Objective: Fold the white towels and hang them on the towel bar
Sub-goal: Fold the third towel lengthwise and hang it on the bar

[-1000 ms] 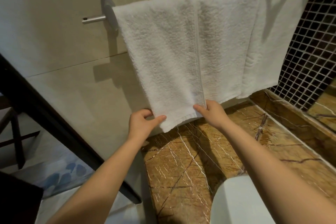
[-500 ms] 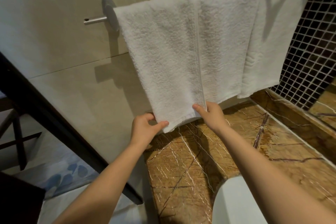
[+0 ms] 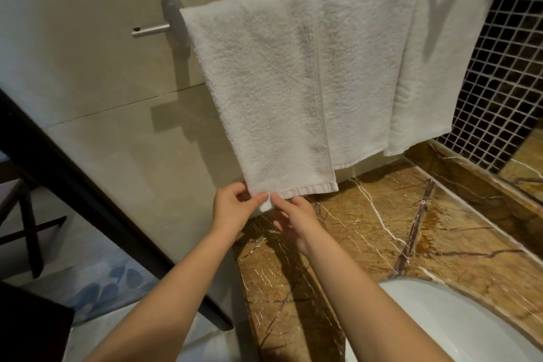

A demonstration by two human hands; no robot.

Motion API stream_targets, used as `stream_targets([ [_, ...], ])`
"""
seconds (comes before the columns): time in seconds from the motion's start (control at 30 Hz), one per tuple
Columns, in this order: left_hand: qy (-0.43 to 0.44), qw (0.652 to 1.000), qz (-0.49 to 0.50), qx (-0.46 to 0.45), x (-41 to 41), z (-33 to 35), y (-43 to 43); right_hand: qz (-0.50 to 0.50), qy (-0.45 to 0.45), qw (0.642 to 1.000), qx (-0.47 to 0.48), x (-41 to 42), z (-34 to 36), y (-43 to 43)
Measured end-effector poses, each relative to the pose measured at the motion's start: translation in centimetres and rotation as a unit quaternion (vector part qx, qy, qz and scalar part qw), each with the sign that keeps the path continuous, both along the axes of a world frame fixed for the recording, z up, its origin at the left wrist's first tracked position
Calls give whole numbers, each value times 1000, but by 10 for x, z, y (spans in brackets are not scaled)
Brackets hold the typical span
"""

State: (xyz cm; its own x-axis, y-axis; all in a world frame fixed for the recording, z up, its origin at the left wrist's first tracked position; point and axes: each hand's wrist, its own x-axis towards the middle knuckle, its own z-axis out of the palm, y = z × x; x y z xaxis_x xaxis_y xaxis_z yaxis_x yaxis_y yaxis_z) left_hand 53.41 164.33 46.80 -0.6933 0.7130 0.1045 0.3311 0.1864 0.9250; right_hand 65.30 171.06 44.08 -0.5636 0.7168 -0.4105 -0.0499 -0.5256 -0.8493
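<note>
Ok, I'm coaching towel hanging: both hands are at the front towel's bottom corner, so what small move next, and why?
Probably tug that corner level. The left hand and right hand both pinch the lower left corner of the front towel, where a small white flap pokes below the hem. The towel already hangs over the bar, so evening that edge seems all that's left.

You have a brown veined marble worktop point(image 3: 382, 229) below, a white basin point(image 3: 458, 329) at its near edge. Dark mosaic tiles point(image 3: 499, 67) line the right wall; a blue-patterned rug point(image 3: 111, 282) lies lower left.
</note>
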Motion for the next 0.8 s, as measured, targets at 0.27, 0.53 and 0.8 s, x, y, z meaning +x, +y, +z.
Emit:
stream_targets([
  [0.27,-53,998,-19,10,2,-3,-3,-21,46,998,-47,-7,-13,-6],
  [0.53,-20,1000,-17,9,3,3,-3,-53,62,994,-70,-12,-11,-2],
  [0.8,-15,1000,-18,-2,-2,0,-7,-7,172,967,-189,-18,-22,-26],
])
